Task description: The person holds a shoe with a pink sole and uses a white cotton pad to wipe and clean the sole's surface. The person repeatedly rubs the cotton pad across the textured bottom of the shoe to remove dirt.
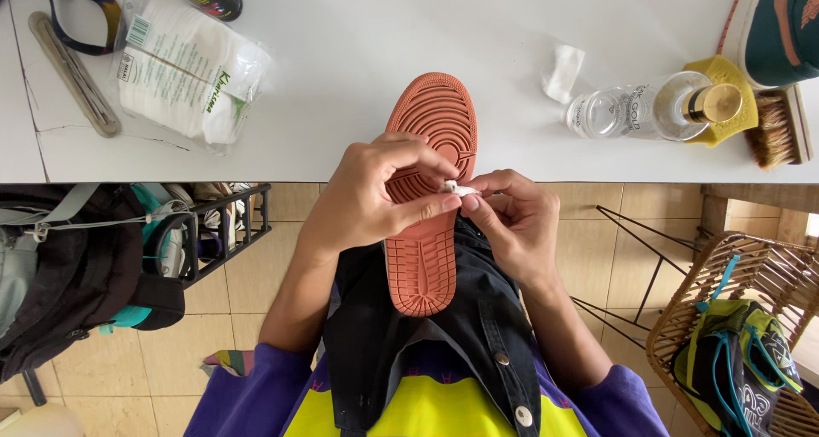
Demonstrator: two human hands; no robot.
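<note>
1. Two bare hands meet over a terracotta-orange rubber shoe sole (425,258), which is turned upward and lies lengthwise between them, its toe end on the edge of the white table (358,104) and its heel end over a black cloth (478,326) on the person's lap.
2. The left hand (375,194) comes from the left side and bends over the middle of the sole; its fingers are curled and its thumb and first finger are closed in a pinch on a small white wad (461,188).
3. The right hand (512,219) comes from the right side, fingers folded inward, and its fingertips are also closed on the same white wad, so both hands touch each other just above the sole's right edge.
4. Both forearms rise from purple sleeves (247,394) at the bottom and bend toward the middle.
5. On the table, well apart from the hands, stand a clear glass bottle with a gold cap (648,109) lying on its side, a plastic packet of white pads (188,66) and a wooden brush (776,130).
</note>
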